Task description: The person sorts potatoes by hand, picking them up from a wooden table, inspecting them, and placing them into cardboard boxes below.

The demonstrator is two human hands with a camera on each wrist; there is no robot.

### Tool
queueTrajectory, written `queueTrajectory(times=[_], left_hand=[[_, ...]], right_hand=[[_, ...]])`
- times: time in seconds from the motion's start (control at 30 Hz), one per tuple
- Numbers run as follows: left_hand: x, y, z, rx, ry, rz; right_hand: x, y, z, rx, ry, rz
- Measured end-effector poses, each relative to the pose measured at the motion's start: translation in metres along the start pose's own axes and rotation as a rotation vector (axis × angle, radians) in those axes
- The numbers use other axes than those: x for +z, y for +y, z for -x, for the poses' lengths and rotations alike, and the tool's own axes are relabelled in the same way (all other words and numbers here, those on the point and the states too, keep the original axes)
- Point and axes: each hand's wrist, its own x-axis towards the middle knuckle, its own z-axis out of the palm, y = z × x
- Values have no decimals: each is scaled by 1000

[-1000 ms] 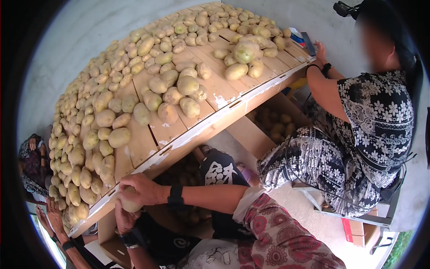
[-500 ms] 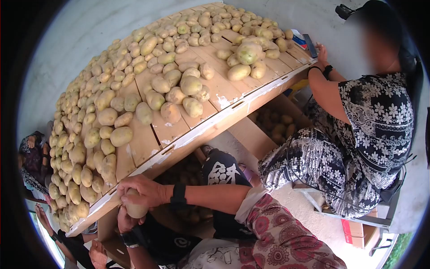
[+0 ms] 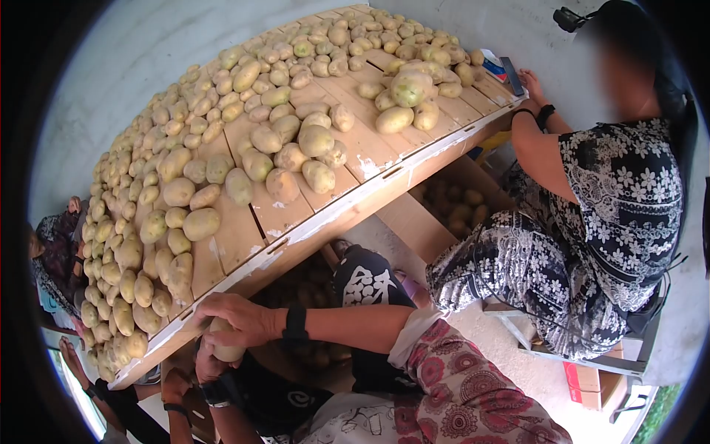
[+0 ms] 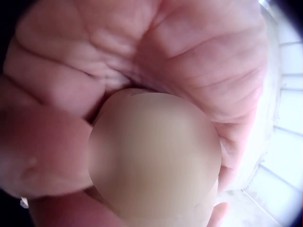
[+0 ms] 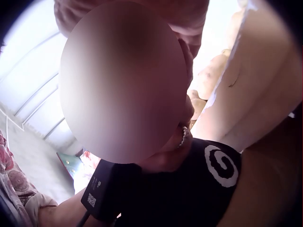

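In the head view a potato (image 3: 228, 351) is held between both hands, just off the near edge of the table. My right hand (image 3: 240, 318) grips it from above, with the fingers bent over its top. From below, my left hand (image 3: 209, 362) holds the same potato, its fingers curled round it. The left wrist view has the potato (image 4: 156, 161) close up against the palm, its surface blurred out. A blurred patch covers most of what lies between the hands in the right wrist view.
Many potatoes (image 3: 177, 192) cover the slatted wooden table (image 3: 355, 159). Beneath it stand boxes with potatoes (image 3: 458, 203). A seated person in a patterned dress (image 3: 621, 192) is at right, near a dark phone-like object (image 3: 510, 76). Another person's arm (image 3: 177, 403) is at lower left.
Both my hands and the potato have shifted slightly right and down, and more of the potato showed half a second ago. The other person's hands at lower left have left the table edge.
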Motion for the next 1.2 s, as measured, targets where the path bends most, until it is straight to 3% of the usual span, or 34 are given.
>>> queueTrajectory(times=[0.87, 1.03, 1.2], left_hand=[[-1, -7, -3, 14, 24, 108], [-15, -13, -1, -4, 29, -74], [-15, -15, -4, 27, -38, -25]], right_hand=[[1, 7, 1, -8, 53, 37], [-1, 5, 1, 6, 65, 44], [-1, 7, 2, 16, 92, 24]])
